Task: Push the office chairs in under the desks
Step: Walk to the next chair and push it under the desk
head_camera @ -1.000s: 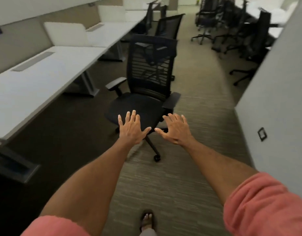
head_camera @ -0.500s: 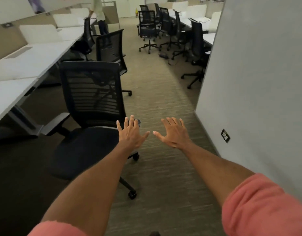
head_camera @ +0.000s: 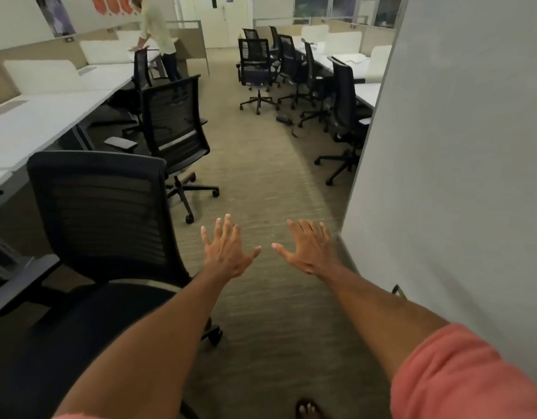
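While both hands hover spread and empty | left hand (head_camera: 227, 252), right hand (head_camera: 309, 252) above carpet | black mesh-backed castor chair (head_camera: 100, 213) near left, outside white desk (head_camera: 34, 128) | likely rolls freely, swivels; push backrest top.

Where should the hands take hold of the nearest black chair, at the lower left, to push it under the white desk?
Best on the top edge of the mesh backrest of the nearest chair, coming from the aisle side. The chair's back faces the aisle and the white desk lies beyond it on the left. Both the left hand and right hand are open and empty, over the carpet.
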Demonstrator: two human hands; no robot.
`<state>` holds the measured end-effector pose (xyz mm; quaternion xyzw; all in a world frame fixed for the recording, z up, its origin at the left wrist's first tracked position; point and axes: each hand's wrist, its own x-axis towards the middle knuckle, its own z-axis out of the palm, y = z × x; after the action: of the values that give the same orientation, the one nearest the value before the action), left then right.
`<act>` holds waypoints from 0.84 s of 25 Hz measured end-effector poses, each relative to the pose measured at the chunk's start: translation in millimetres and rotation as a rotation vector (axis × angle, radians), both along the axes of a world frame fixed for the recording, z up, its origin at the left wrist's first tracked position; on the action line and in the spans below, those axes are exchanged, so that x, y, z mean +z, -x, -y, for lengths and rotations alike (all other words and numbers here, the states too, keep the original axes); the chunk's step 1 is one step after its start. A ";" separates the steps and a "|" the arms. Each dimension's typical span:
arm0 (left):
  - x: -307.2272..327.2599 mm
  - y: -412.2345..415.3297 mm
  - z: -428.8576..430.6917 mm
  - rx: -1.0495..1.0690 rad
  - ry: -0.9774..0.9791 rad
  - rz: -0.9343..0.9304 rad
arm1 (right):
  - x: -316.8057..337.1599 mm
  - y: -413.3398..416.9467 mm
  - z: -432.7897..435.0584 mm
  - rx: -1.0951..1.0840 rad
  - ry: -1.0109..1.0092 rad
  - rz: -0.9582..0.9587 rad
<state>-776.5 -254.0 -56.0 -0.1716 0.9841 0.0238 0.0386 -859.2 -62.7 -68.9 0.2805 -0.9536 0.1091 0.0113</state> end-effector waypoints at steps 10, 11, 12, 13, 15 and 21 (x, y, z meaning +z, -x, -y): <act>49.4 149.6 64.8 0.248 -0.014 -0.094 | 28.8 201.8 87.0 0.256 -0.014 -0.040; 53.2 157.0 77.8 0.275 0.000 -0.098 | 31.3 215.9 103.8 0.276 -0.007 -0.039; 56.6 164.2 93.5 0.302 0.017 -0.104 | 33.9 229.7 125.3 0.303 0.001 -0.041; 59.2 170.4 107.8 0.323 0.035 -0.112 | 36.1 241.1 145.8 0.332 0.011 -0.053; 62.6 182.2 139.5 0.365 0.057 -0.130 | 40.5 261.3 191.5 0.398 0.034 -0.068; 76.6 203.1 245.3 0.582 0.076 -0.183 | 58.0 304.7 331.8 0.596 0.055 -0.071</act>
<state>-979.6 -499.3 20.7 -0.4446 0.8933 0.0122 -0.0651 -1163.8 -394.5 -10.9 0.5513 -0.8249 0.1236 0.0197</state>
